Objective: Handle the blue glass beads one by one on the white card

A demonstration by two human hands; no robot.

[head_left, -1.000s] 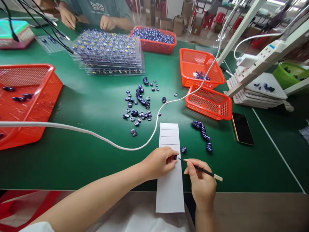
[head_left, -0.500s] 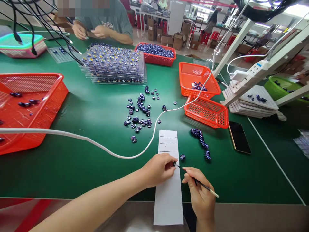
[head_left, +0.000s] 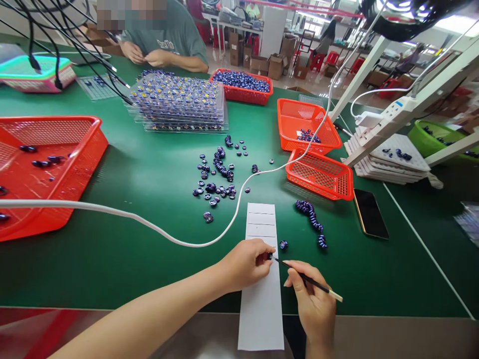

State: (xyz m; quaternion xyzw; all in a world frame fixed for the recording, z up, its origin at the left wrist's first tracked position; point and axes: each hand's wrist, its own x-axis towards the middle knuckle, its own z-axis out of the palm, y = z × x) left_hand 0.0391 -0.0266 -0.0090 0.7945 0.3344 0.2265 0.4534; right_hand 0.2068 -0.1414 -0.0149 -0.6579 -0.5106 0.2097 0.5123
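Note:
My left hand [head_left: 249,264] is closed, pinching a small dark shiny bead [head_left: 270,256] between thumb and fingertips above a white paper strip [head_left: 261,319] with ruled lines. Held like a pen in my right hand [head_left: 314,299] is a thin paintbrush [head_left: 316,284] with a black handle and a pale end. Its tip meets the bead, or nearly so; the fingers partly hide the spot. Just right of the strip lies a loose bead [head_left: 283,245]. Farther right is a curved row of purple-blue beads [head_left: 310,214].
A white cable [head_left: 198,245] crosses the green table. Beyond it lie scattered beads [head_left: 222,169] and stacked clear trays [head_left: 179,107]. Red baskets [head_left: 318,174] stand at right, left and back. A phone [head_left: 371,213] lies at right. Across the table sits a person [head_left: 175,40].
The right hand and brush have shifted slightly right and down, with the brush tip still near the bead. My left hand has barely moved. The person opposite has brought their hands closer together.

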